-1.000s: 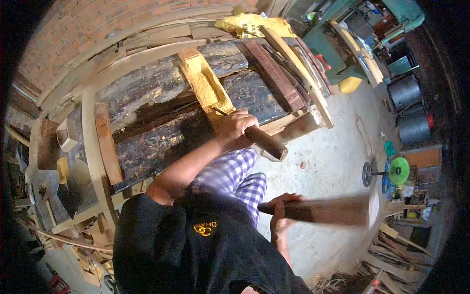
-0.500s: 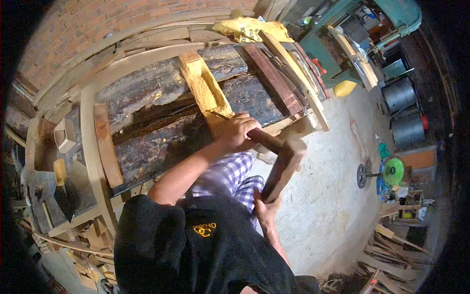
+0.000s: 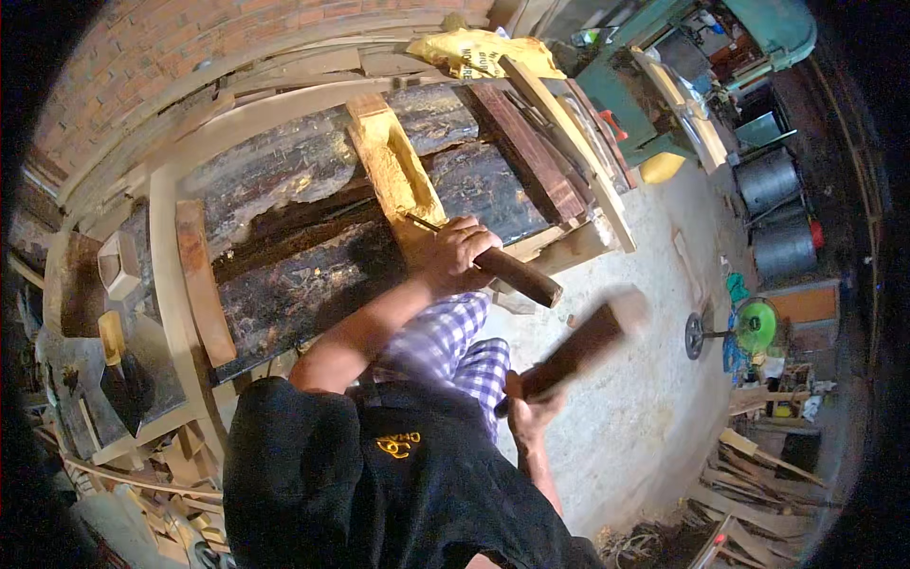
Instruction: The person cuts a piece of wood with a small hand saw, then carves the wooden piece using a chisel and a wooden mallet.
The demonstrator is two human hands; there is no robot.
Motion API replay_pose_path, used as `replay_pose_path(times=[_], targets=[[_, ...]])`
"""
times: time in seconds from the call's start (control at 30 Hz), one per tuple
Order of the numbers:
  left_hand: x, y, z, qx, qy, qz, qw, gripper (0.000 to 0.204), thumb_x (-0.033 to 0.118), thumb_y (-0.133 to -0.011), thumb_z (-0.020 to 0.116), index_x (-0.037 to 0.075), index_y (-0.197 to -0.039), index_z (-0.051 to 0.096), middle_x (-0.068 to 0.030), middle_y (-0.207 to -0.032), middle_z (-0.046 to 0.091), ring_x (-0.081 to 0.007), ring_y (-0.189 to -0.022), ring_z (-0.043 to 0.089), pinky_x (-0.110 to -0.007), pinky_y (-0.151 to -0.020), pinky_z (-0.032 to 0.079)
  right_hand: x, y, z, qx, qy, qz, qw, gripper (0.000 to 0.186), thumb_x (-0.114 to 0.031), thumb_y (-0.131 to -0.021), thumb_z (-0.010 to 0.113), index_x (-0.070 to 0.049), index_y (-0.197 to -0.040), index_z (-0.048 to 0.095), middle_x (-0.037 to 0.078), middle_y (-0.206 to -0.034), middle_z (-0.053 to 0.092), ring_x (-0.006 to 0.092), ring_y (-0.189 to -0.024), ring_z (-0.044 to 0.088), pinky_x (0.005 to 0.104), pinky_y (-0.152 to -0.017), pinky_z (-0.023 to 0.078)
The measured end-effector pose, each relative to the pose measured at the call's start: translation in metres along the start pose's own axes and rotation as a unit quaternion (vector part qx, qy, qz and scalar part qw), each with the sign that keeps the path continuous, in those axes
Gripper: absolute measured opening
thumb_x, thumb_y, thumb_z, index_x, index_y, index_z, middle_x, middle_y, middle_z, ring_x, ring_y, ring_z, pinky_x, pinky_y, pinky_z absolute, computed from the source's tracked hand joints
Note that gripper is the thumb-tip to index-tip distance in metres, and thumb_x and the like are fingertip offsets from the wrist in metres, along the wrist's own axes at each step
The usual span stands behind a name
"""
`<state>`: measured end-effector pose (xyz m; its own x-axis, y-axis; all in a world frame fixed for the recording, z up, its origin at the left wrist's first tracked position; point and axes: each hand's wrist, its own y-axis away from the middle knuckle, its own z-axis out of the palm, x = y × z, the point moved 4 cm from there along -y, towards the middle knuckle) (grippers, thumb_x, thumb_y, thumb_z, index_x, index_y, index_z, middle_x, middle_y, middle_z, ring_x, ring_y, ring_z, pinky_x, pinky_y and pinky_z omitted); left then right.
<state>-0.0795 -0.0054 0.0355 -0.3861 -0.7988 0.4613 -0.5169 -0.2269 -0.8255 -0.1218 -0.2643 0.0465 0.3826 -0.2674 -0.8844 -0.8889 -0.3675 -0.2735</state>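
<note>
My left hand (image 3: 459,250) is wrapped round a chisel (image 3: 523,277), whose thick dark wooden handle sticks out toward the lower right. The thin blade reaches the near end of a pale yellow wood block (image 3: 363,112) with a long hollow carved in it. That block lies across a dark, rough timber slab (image 3: 313,275). A wooden mallet (image 3: 580,349), smeared by motion, is gripped in my right hand (image 3: 534,415). The mallet stands apart from the chisel's butt end, to its lower right.
Reddish-brown planks (image 3: 526,152) and a long pale board (image 3: 569,142) lie at the bench's right end. A small hollowed wooden box (image 3: 118,264) sits at the left. A yellow sack (image 3: 483,55) rests at the back. A green fan (image 3: 755,327) stands on the floor at right.
The mallet has swung from the chisel's butt end away to the right, carried by my right hand. My left hand and the chisel hold nearly the same place on the block.
</note>
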Motion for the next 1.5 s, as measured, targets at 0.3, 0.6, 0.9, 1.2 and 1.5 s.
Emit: replay_pose_path(times=[0.3, 0.6, 0.9, 1.2, 1.5], targets=[[-0.002, -0.009, 0.001, -0.023, -0.007, 0.002, 1.0, 0.019, 0.026, -0.066, 0.068, 0.013, -0.077, 0.059, -0.0038, -0.068, 0.058, -0.0236, -0.067, 0.057, -0.034, -0.067, 0.045, 0.007, -0.009, 0.022, -0.116, 0.118, 0.09, 0.982, 0.051, -0.021, -0.069, 0.08, 0.003, -0.108, 0.055, 0.02, -0.085, 0.066, 0.0209, -0.078, 0.065, 0.0339, -0.07, 0.051], [-0.028, -0.043, -0.038, 0.005, 0.169, -0.277, 0.946, 0.021, 0.025, -0.069, 0.078, 0.012, -0.077, 0.062, -0.0005, -0.071, 0.065, -0.0119, -0.062, 0.063, -0.026, -0.058, 0.052, 0.002, 0.017, -0.005, -0.088, -0.031, -0.045, 0.995, 0.041, 0.006, -0.074, 0.068, 0.0, -0.109, 0.047, 0.006, -0.071, 0.056, 0.0131, -0.057, 0.055, 0.0256, -0.049, 0.043], [-0.036, -0.042, -0.1, 0.17, 0.218, -0.283, 0.918, 0.023, 0.016, -0.077, 0.074, 0.007, -0.07, 0.055, -0.0003, -0.064, 0.054, -0.0106, -0.058, 0.052, -0.027, -0.052, 0.042, 0.014, 0.03, -0.002, -0.083, -0.028, 0.047, 0.995, 0.049, 0.0, -0.073, 0.072, 0.002, -0.113, 0.044, 0.005, -0.071, 0.057, 0.0139, -0.059, 0.057, 0.0275, -0.053, 0.047], [0.007, -0.003, -0.053, 0.053, 0.153, -0.079, 0.984, 0.034, 0.028, -0.069, 0.08, 0.011, -0.064, 0.051, -0.0042, -0.055, 0.05, -0.021, -0.048, 0.055, -0.033, -0.047, 0.043, -0.03, 0.026, -0.012, -0.049, -0.054, 0.096, 0.993, 0.05, -0.001, -0.072, 0.068, 0.003, -0.115, 0.043, 0.005, -0.072, 0.058, 0.0156, -0.063, 0.06, 0.0313, -0.062, 0.05], [-0.003, 0.019, -0.036, 0.081, 0.099, -0.037, 0.991, 0.033, 0.031, -0.062, 0.084, 0.011, -0.066, 0.059, -0.0054, -0.061, 0.057, -0.0238, -0.06, 0.061, -0.036, -0.061, 0.051, -0.015, 0.024, 0.001, -0.153, 0.031, 0.037, 0.987, 0.051, -0.008, -0.074, 0.073, -0.002, -0.112, 0.04, 0.008, -0.086, 0.055, 0.015, -0.077, 0.057, 0.0306, -0.068, 0.047]])
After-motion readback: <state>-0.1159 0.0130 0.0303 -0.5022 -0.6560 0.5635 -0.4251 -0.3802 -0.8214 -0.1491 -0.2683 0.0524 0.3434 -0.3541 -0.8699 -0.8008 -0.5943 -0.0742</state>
